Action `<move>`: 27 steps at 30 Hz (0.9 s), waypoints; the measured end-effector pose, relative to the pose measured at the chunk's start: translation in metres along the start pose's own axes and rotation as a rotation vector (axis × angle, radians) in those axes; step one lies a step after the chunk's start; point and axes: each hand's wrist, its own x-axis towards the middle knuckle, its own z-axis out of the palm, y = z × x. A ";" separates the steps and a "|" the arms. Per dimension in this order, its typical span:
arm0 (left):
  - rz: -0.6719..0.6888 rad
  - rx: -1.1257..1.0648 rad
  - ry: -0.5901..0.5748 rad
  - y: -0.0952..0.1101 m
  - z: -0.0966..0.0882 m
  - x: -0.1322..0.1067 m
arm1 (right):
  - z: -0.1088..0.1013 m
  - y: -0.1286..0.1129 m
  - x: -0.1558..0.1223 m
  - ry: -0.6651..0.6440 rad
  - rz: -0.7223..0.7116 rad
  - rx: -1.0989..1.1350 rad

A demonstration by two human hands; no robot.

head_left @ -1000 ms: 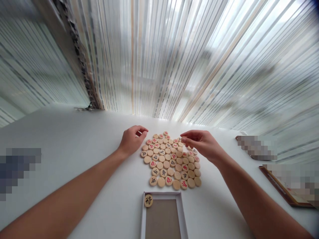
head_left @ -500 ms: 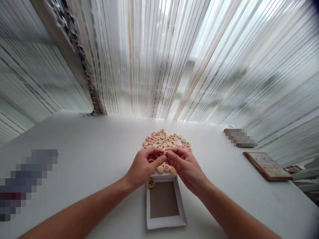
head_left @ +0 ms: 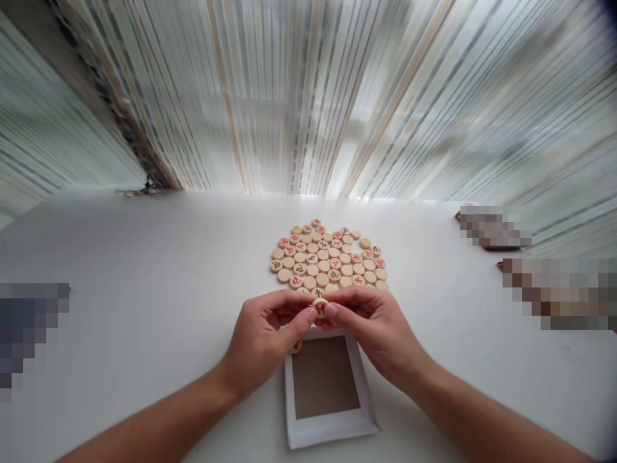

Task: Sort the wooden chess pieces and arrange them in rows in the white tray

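Observation:
Between my left hand (head_left: 267, 331) and my right hand (head_left: 371, 325) is a round wooden xiangqi piece (head_left: 319, 308) with a red character facing me. Both hands are closed, pinching it from either side with thumb and fingers. It is held above the far edge of a white open box (head_left: 369, 418) with a brown bottom. In the box's far left corner lies another xiangqi piece (head_left: 295, 347) with a black mark, partly hidden by my left hand. Beyond my hands many loose xiangqi pieces (head_left: 323, 265) lie flat, some showing red or black characters, others blank side up.
All of this rests on a white table (head_left: 168, 276). Striped string curtains (head_left: 284, 96) hang along its far edge. Blurred-out objects lie at the right, a brown-edged one (head_left: 554, 292) and a smaller one (head_left: 496, 226). Another blurred dark object (head_left: 29, 328) is at the left edge.
My view has tilted down and come closer. Both hands have drawn nearer to me, over the box's far edge, and the held piece now shows its red character.

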 end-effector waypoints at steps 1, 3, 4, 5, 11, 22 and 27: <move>-0.008 0.004 0.000 0.000 0.000 -0.001 | 0.000 0.000 -0.001 -0.004 0.009 0.004; -0.014 0.015 0.004 0.002 0.000 -0.002 | 0.001 0.000 -0.003 -0.010 0.020 0.007; -0.013 0.016 0.004 0.004 0.000 -0.003 | 0.001 0.000 -0.003 -0.013 0.022 0.003; -0.012 0.013 0.000 0.005 0.001 -0.003 | 0.001 0.000 -0.004 -0.015 0.020 -0.003; 0.036 0.006 0.012 0.007 0.002 -0.002 | 0.003 -0.003 -0.007 -0.002 -0.014 -0.023; 0.136 0.078 0.016 0.003 0.004 -0.008 | 0.006 -0.005 -0.008 0.012 -0.039 -0.059; 0.039 -0.049 0.011 0.005 0.005 -0.007 | 0.001 -0.002 -0.008 -0.005 0.003 -0.052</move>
